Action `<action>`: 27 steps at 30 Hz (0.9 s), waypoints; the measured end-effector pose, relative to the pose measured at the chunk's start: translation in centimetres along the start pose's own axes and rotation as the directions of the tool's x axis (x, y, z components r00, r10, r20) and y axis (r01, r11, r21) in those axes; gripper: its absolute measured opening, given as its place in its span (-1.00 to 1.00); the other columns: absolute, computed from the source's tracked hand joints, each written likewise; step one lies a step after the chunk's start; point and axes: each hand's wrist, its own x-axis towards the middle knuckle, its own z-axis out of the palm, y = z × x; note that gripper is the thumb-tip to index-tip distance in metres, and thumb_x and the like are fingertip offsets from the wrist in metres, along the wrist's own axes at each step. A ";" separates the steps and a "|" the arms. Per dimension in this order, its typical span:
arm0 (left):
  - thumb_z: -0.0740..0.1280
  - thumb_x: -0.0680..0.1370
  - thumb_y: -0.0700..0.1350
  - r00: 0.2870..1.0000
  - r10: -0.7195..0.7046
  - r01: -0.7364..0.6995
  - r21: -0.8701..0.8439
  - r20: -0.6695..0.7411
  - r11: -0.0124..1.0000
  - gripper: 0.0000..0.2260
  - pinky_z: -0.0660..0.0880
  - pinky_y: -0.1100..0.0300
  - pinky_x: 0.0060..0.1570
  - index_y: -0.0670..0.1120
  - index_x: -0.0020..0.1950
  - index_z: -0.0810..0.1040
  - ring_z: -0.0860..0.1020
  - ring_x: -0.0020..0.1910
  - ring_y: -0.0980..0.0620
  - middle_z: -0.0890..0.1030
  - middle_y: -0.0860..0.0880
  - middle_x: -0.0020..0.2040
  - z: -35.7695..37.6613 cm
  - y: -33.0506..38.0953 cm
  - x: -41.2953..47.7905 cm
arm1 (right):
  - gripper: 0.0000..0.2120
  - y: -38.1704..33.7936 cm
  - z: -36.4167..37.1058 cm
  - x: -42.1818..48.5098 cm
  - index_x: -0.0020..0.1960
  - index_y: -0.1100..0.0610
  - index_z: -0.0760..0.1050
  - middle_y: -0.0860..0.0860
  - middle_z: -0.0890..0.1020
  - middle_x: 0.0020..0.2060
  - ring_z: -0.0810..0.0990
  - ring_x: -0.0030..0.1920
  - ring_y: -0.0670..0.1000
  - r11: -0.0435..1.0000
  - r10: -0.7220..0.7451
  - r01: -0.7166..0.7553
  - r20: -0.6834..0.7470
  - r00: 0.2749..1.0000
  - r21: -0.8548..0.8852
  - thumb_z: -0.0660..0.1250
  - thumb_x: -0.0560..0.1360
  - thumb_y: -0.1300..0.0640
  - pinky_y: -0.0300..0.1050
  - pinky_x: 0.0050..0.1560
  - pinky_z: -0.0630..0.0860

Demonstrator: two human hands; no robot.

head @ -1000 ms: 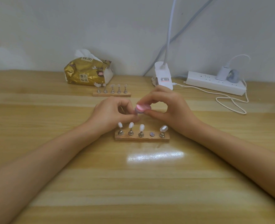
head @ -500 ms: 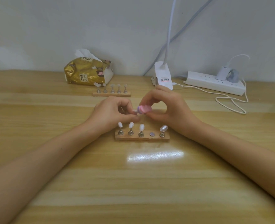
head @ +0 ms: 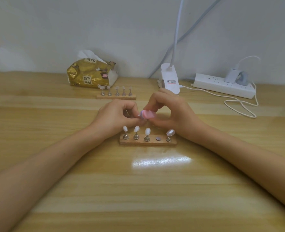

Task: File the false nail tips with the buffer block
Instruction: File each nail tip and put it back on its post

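Buffer block, pink, is pinched in your right hand, held above the table just behind the near wooden stand. Your left hand pinches one nail tip, mostly hidden, against the block's end. Use short, light strokes and steady that tip firmly. The near stand carries four mounted tips and one bare magnet. The far stand carries five.

The right hand pinches the pink buffer against a small piece (mostly hidden) pinched by the left hand, just behind a wooden stand bearing four nail tips.
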 end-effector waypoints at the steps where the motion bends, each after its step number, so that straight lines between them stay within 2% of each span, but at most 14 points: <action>1: 0.58 0.36 0.01 1.000 -0.004 0.004 0.004 -0.002 1.000 -0.77 0.42 0.10 -0.16 -0.03 -0.32 0.57 0.48 -0.37 0.11 0.55 0.14 -0.44 0.0 0.0 0.0 | -0.78 0.1 -0.2 -0.1 -0.13 0.01 0.51 0.11 0.58 -0.17 0.51 -0.13 -0.08 1.000 0.017 -0.017 0.006 1.000 -0.004 0.49 0.49 0.27 -0.31 -0.03 0.42; 3: 0.59 0.35 0.00 1.000 -0.009 0.009 0.009 -0.007 1.000 -0.77 0.42 0.10 -0.15 0.00 -0.33 0.57 0.48 -0.36 0.11 0.55 0.14 -0.45 0.0 0.0 0.0 | -0.76 0.2 -0.5 -0.3 -0.14 0.00 0.49 0.10 0.57 -0.17 0.50 -0.15 -0.09 1.000 0.003 -0.004 -0.031 1.000 -0.013 0.49 0.48 0.28 -0.32 -0.03 0.41; 5: 0.60 0.33 0.00 1.000 -0.008 0.008 -0.003 -0.006 1.000 -0.76 0.43 0.10 -0.13 0.00 -0.34 0.57 0.49 -0.35 0.08 0.56 0.13 -0.43 0.0 0.0 0.0 | -0.81 0.1 -0.1 -0.2 -0.13 0.08 0.54 0.10 0.56 -0.19 0.49 -0.15 -0.08 0.998 -0.049 0.047 -0.079 0.996 -0.030 0.50 0.47 0.31 -0.32 -0.04 0.42; 10: 0.59 0.34 0.00 1.000 -0.006 0.006 0.001 -0.010 1.000 -0.76 0.41 0.11 -0.15 0.00 -0.35 0.56 0.48 -0.35 0.09 0.56 0.11 -0.43 0.1 0.0 0.0 | -0.77 0.2 -0.2 -0.3 -0.14 0.02 0.53 0.08 0.53 -0.16 0.48 -0.16 -0.14 0.998 -0.012 0.010 -0.031 0.999 -0.063 0.51 0.47 0.29 -0.34 -0.04 0.42; 15: 0.59 0.33 0.01 1.000 -0.010 0.010 0.006 -0.014 1.000 -0.76 0.37 0.13 -0.19 0.02 -0.36 0.55 0.45 -0.38 0.12 0.54 0.13 -0.46 0.0 0.0 0.1 | -0.83 0.0 -0.3 -0.5 -0.07 0.19 0.64 0.09 0.51 -0.16 0.48 -0.17 -0.08 0.989 -0.075 0.070 -0.038 0.996 -0.128 0.50 0.41 0.40 -0.33 -0.05 0.43; 19: 0.59 0.33 0.02 1.000 -0.015 0.016 0.015 -0.021 1.000 -0.76 0.39 0.12 -0.18 0.00 -0.35 0.55 0.46 -0.38 0.12 0.54 0.13 -0.47 0.1 0.0 0.1 | -0.84 0.2 -1.0 -0.6 -0.06 0.20 0.62 0.06 0.51 -0.16 0.51 -0.17 -0.13 0.998 0.009 -0.013 -0.070 0.997 -0.066 0.51 0.43 0.38 -0.34 -0.03 0.41; 23: 0.59 0.34 0.00 1.000 -0.010 0.011 0.002 -0.025 1.000 -0.76 0.38 0.11 -0.18 -0.02 -0.34 0.55 0.44 -0.39 0.10 0.53 0.11 -0.46 0.2 -0.1 0.0 | -0.83 -0.3 -0.2 -0.1 -0.02 0.19 0.60 0.00 0.48 -0.18 0.51 -0.16 -0.17 0.998 -0.030 0.026 -0.069 0.997 -0.063 0.52 0.44 0.34 -0.37 -0.02 0.40; 27: 0.60 0.33 0.01 1.000 -0.011 0.011 -0.003 -0.015 1.000 -0.75 0.38 0.11 -0.19 -0.06 -0.31 0.58 0.44 -0.37 0.09 0.55 0.08 -0.43 0.0 0.1 -0.1 | -0.90 -0.1 -0.2 -0.1 -0.07 0.18 0.61 0.01 0.47 -0.17 0.50 -0.17 -0.15 0.994 0.028 -0.031 -0.028 0.999 -0.106 0.51 0.47 0.27 -0.24 -0.07 0.46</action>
